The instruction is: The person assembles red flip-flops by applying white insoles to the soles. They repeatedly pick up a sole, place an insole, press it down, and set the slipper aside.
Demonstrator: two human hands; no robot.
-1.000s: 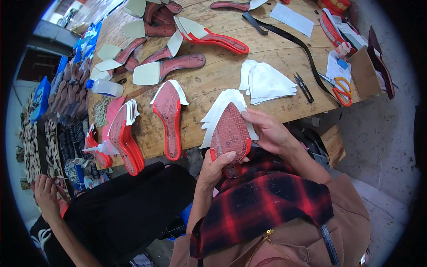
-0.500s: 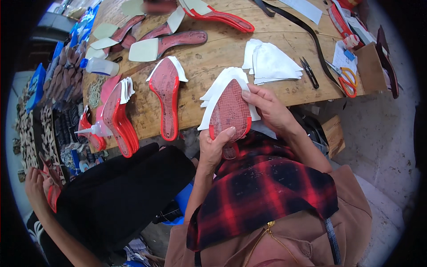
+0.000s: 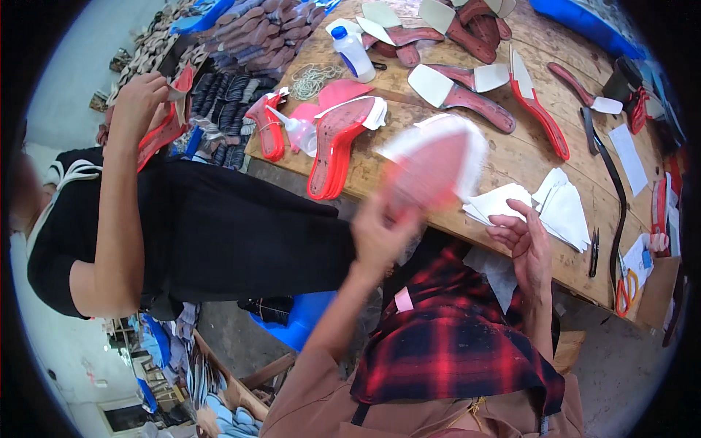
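My left hand (image 3: 385,237) grips a reddish, pointed shoe insole (image 3: 436,166) by its narrower part. White lining material wraps its front, and motion blurs it. It is held above the table's near edge. My right hand (image 3: 527,237) holds nothing, its fingers apart, beside several white cut lining pieces (image 3: 566,208) on the wooden table (image 3: 409,91). A stack of red-edged insoles (image 3: 338,153) with white tips lies left of the held one, and another small red-edged group (image 3: 268,124) lies farther left.
Left of me, a person in black (image 3: 219,219) holds a red-edged insole (image 3: 157,135). A white bottle with a blue cap (image 3: 354,55) and a pink-based glue bottle (image 3: 297,131) stand on the table. Black snips (image 3: 595,252) and orange-handled scissors (image 3: 626,296) lie at right.
The view has turned left. My right hand has let go of the insole and is apart from it. My left hand has moved the insole toward the left side of the table.
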